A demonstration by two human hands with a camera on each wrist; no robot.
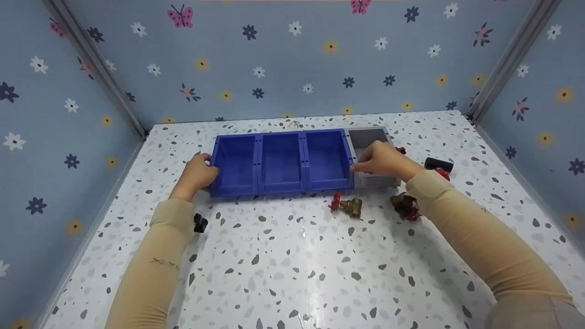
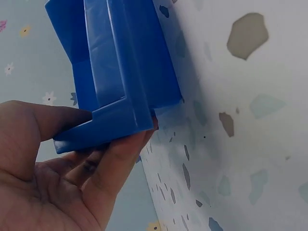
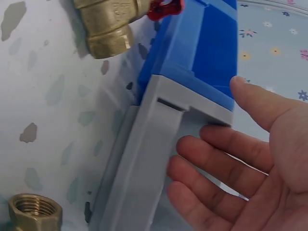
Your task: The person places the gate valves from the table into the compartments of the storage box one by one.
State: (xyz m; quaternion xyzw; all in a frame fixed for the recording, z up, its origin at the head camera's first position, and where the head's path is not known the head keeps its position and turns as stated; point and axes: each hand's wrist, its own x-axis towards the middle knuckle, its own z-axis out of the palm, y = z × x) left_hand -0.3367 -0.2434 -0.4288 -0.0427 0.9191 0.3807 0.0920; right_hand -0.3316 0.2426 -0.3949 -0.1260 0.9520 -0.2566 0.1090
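Observation:
Three blue bins (image 1: 281,167) and one grey bin (image 1: 377,181) stand side by side in a row. My left hand (image 1: 195,176) grips the outer wall of the leftmost blue bin (image 2: 120,62), thumb inside and fingers outside, as the left wrist view shows. At the other end, my right hand (image 1: 383,159) pinches the adjoining walls of the grey bin and the rightmost blue bin (image 1: 327,160). In the right wrist view its thumb lies on the blue side and its curled fingers are inside the grey bin.
A brass valve (image 1: 351,207) with a red handle lies before the bins. Another dark valve (image 1: 406,207) is near my right sleeve. Farther right are a black cylinder (image 1: 438,164) and a red handle (image 1: 442,173). A small black object (image 1: 199,223) sits beside my left sleeve.

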